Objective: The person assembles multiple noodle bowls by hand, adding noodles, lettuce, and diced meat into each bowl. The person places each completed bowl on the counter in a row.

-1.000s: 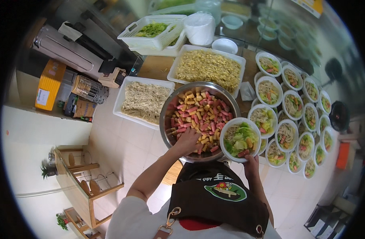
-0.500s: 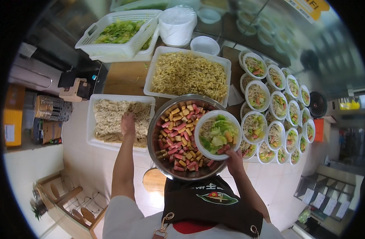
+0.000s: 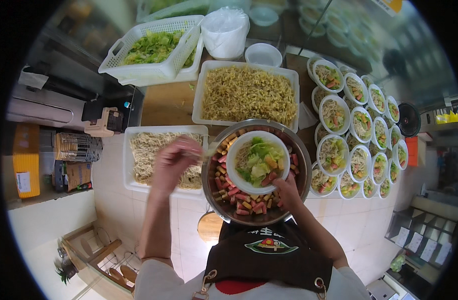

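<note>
My right hand (image 3: 287,194) grips the rim of a white bowl (image 3: 232,175) holding lettuce, pale strands and some sausage pieces. The bowl is above a large steel basin (image 3: 306,187) of pink sausage pieces and yellow-brown chunks (image 3: 246,205). My left hand (image 3: 178,159), smeared by motion, is over the right part of a white tray (image 3: 129,172) of pale, thin, noodle-like strands (image 3: 145,152). Its fingers are drawn together, and a faint wisp of strands shows at the tips, toward the bowl.
Behind the basin stands a tray of yellowish sprouts (image 3: 249,92). A white basket (image 3: 181,60) of chopped lettuce (image 3: 151,47) is at the far left, beside bagged bowls (image 3: 225,35) and an uncovered bowl (image 3: 263,55). Several filled bowls (image 3: 334,155) are stacked on the right.
My left hand has come up out of the strands and moved right toward the bowl. My right hand keeps its hold on the bowl, now more centred over the basin.
</note>
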Demonstrator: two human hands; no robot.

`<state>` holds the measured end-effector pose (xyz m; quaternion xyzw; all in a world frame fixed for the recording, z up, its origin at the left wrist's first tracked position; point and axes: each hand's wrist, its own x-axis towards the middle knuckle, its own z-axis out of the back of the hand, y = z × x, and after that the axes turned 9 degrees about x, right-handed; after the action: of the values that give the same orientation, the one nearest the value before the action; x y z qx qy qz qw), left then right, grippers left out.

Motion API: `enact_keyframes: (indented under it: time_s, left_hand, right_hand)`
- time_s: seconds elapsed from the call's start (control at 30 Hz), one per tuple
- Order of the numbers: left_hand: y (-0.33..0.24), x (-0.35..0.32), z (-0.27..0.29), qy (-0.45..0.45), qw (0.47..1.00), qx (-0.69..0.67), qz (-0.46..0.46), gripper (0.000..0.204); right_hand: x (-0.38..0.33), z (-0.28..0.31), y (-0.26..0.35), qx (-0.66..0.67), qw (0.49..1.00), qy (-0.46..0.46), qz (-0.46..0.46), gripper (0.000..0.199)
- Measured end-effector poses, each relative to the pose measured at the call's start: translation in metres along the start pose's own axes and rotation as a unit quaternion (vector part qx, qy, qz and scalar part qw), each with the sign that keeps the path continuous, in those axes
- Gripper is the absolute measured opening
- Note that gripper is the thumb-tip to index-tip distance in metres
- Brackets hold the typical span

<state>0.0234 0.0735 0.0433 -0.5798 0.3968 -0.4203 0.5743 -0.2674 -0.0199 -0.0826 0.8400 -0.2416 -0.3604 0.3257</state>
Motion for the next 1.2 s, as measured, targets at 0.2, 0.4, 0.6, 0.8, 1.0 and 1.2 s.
enact_keyframes:
  time_s: [0.2, 0.4, 0.6, 0.8, 1.0, 1.2]
  left_hand:
    - [0.034, 0.035, -0.067, 0.219, 0.86, 0.447, -0.115, 0.019]
    - [0.151, 0.164, -0.034, 0.093, 0.858, 0.5, -0.063, 0.013]
    - [0.205, 0.184, -0.048, 0.066, 0.786, 0.611, -0.07, 0.013]
    - [0.144, 0.198, -0.022, 0.078, 0.903, 0.406, -0.118, 0.02]
    - [0.037, 0.155, -0.059, 0.147, 0.963, 0.224, -0.015, 0.018]
    - [0.032, 0.094, -0.13, 0.252, 0.87, 0.387, -0.175, 0.018]
  right_hand:
    - [0.005, 0.002, -0.016, 0.02, 0.999, -0.012, 0.028, 0.051]
    - [-0.005, 0.008, -0.016, -0.002, 0.996, -0.079, 0.051, 0.051]
    - [-0.024, 0.002, 0.004, -0.018, 0.985, -0.166, 0.052, 0.045]
    - [-0.023, 0.003, 0.016, -0.016, 0.982, -0.18, 0.05, 0.042]
    - [-0.01, 0.011, 0.02, 0.006, 0.984, -0.158, 0.077, 0.042]
    - [-0.013, 0.008, 0.049, 0.05, 0.986, -0.129, 0.093, 0.04]
